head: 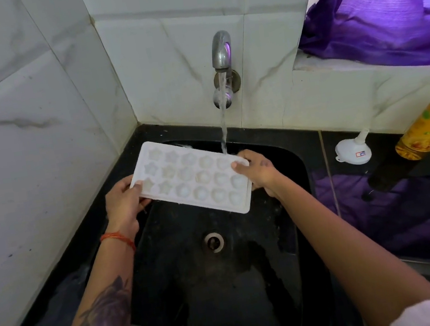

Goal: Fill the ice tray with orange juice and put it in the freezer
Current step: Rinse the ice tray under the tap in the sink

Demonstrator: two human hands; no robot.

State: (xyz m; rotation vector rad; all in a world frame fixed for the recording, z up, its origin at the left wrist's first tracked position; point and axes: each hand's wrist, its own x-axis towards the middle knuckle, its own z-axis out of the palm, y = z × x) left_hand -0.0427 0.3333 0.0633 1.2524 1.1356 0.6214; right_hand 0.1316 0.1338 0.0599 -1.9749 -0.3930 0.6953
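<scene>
Black sink in a white-tiled corner, tap running. Over the sink, the white ice tray sits tilted under the stream, water hitting its far edge. Left hand clamps the tray's left end, right hand clamps the right end, thumbs on top. Right of sink: white funnel w/ juice bottle beyond it.
</scene>
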